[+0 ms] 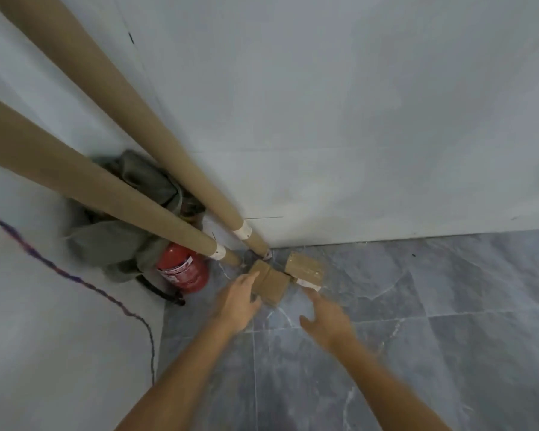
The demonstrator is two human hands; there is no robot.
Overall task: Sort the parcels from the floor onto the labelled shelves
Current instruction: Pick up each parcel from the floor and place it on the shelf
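The only print here is on the white band of the red fire extinguisher (pixel 184 270), and it is too blurred to read. A white slip (pixel 308 284) lies on the floor just beside the parcels; I cannot tell if anything is written on it.

Both brown parcels sit on the grey marbled floor (pixel 417 353), tight in the corner near the foot of the pale wall (pixel 355 119). The near parcel (pixel 274 286) lies just in front of the far parcel (pixel 305 265), and they look to be touching at one corner. The left hand (pixel 238 303) lies with straight fingers along the near parcel's left edge, touching it without closing round it. The right hand (pixel 325 320) hangs above the floor with fingers spread wide, holding nothing, its fingertips close to the white slip.

Two long cardboard rolls lean into the corner, the front tube (pixel 131 194) and the back tube (pixel 156 126); their taped lower ends stand just behind the parcels. A grey-green bag (pixel 115 244) slumps behind them, partly hidden by the front tube, and it covers the extinguisher's top. A dark cord (pixel 75 279) trails down the left wall. Both forearms are cut off by the lower edge.
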